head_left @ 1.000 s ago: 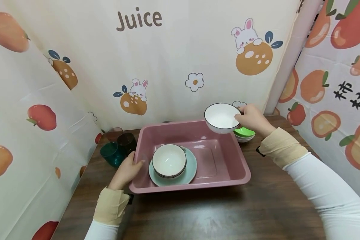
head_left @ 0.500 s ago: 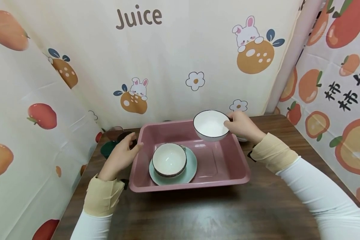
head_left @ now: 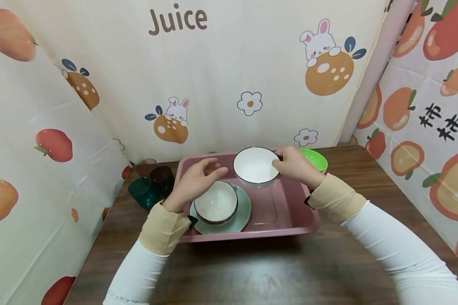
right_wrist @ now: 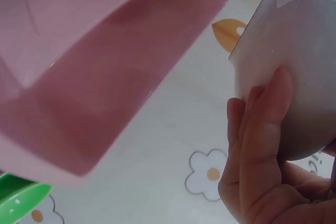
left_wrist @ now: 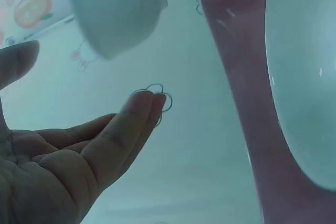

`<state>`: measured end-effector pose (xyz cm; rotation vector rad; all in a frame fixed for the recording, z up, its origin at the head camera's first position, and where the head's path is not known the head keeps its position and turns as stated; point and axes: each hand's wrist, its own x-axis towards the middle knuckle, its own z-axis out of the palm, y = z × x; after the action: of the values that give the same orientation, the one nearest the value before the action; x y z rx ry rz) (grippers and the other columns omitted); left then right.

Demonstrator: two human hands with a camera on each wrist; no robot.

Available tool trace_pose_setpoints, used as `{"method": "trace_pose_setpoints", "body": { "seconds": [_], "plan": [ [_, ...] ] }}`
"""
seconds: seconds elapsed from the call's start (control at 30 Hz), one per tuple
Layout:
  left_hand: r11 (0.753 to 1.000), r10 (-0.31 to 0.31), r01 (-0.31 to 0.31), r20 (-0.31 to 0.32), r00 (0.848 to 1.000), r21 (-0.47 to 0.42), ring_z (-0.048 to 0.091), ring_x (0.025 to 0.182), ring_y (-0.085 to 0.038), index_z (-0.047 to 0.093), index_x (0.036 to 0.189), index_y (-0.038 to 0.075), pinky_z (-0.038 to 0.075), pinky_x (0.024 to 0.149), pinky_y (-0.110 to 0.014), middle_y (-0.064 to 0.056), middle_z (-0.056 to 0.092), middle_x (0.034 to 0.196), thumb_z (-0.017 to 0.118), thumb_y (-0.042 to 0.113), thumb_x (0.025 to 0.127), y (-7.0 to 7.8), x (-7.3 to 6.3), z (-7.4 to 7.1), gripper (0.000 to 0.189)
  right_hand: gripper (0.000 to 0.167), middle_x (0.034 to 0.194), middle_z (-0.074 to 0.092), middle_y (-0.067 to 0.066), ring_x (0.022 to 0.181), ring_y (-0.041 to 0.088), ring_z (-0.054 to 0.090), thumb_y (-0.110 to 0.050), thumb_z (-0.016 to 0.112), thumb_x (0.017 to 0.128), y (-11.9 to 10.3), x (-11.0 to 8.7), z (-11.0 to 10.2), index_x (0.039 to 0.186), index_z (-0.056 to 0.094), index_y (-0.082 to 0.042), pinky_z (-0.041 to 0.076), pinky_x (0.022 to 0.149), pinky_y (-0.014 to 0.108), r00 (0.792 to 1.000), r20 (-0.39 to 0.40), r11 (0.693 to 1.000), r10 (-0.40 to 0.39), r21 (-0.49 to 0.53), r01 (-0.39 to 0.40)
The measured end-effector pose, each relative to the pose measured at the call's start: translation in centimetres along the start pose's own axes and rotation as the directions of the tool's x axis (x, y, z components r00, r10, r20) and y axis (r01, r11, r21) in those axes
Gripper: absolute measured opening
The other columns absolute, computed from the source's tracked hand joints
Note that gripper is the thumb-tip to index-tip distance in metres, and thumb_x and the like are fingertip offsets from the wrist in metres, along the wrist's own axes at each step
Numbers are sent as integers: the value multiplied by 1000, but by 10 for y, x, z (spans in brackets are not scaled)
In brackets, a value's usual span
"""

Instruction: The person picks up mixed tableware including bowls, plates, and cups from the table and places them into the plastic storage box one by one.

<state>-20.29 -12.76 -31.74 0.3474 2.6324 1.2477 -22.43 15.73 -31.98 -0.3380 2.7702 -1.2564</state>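
- Grip: right hand (head_left: 295,166) pinches dark-rimmed white bowl (head_left: 255,166) by its edge, raised; left hand (head_left: 196,181), thumb and fingers spread, near it.
- Wooden table (head_left: 290,271): supports pink basin (head_left: 252,234), below the white bowl.
- Pale blue plate (head_left: 244,209): inside basin, left half.
- Stacked bowls (head_left: 215,203): on plate.

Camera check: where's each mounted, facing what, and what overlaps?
Head: on the head, facing forward and down at the pink tub; left hand, right hand and white sleeves show.
Left wrist: on that wrist, facing the curtain, held white bowl and pink tub; left hand shows.
Right wrist: on that wrist, facing the held white bowl and pink tub; right hand shows, gripping the bowl.
Shared: both wrist views catch pink tub and held white bowl.
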Motion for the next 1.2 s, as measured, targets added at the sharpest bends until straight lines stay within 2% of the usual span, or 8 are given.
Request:
{"method": "trace_pose_setpoints", "body": {
  "seconds": [0.1, 0.2, 0.37, 0.5, 0.67, 0.87, 1.03, 1.2],
  "plan": [
    [1000, 0, 0, 8, 1000, 5, 59, 120, -24, 50, 140, 9, 49, 100, -45, -8, 60, 133, 60, 56, 90, 3, 5, 8, 69, 23, 70, 65, 6, 54, 11, 54, -4, 47, 82, -4, -1, 8, 82, 69, 3, 47, 53, 23, 1000, 8, 1000, -15, -22, 15],
    [1000, 16, -16, 26, 1000, -15, 66, 104, -22, 59, 129, 8, 53, 92, -41, -8, 67, 117, 60, 53, 91, 5, 10, 14, 60, 19, 55, 55, 0, 50, 12, 54, -3, 47, 83, -7, -1, 16, 70, 61, -3, 44, 50, 24, 999, 17, 997, -43, -67, 44],
    [999, 13, -11, 71, 997, -34, 67, 75, -20, 67, 99, 7, 58, 75, -38, -7, 67, 86, 61, 42, 94, 4, 18, 20, 36, 24, 50, 47, -2, 47, 13, 50, -4, 45, 84, -13, -5, 27, 62, 49, -10, 39, 48, 24, 996, 60, 992, -61, -106, 67],
    [1000, 2, -1, 68, 998, -19, 65, 64, -16, 66, 89, 5, 59, 68, -38, -8, 65, 79, 60, 29, 95, 0, 23, 23, 26, 22, 52, 51, -1, 48, 12, 52, -3, 46, 84, -18, -7, 31, 67, 58, -6, 39, 49, 24, 995, 81, 994, -65, -84, 72],
    [999, 26, -28, 49, 998, 40, 62, 57, -15, 64, 84, 2, 55, 58, -30, -8, 64, 74, 53, 15, 92, -1, 26, 22, 18, 20, 55, 53, -1, 51, 13, 56, -4, 47, 84, -20, -7, 32, 74, 64, -4, 43, 51, 24, 994, 93, 995, -63, -73, 70],
    [989, 30, -36, 45, 999, 147, 60, 55, -13, 64, 86, 4, 46, 52, -23, -7, 65, 72, 51, 13, 94, 1, 20, 21, 19, 25, 68, 67, 3, 58, 11, 64, -18, 54, 97, -13, -10, 34, 92, 72, -1, 52, 60, 26, 990, 133, 998, -54, -19, 57],
    [979, 30, -34, 21, 999, 203, 60, 57, -15, 65, 89, 3, 45, 52, -23, -8, 66, 75, 51, 14, 94, 4, 14, 14, 19, 36, 72, 65, 4, 63, 14, 64, -33, 53, 100, -10, -13, 27, 99, 72, -3, 56, 68, 30, 985, 172, 996, 20, 84, -35],
    [972, -7, 6, 4, 1000, 237, 59, 61, -18, 64, 92, 2, 45, 53, -24, -9, 64, 76, 52, 15, 96, 0, 10, 4, 18, 40, 87, 65, 9, 70, 15, 61, -32, 51, 101, -4, -18, 13, 112, 66, 4, 56, 67, 30, 985, 171, 991, 33, 123, -55]
  ]
}}
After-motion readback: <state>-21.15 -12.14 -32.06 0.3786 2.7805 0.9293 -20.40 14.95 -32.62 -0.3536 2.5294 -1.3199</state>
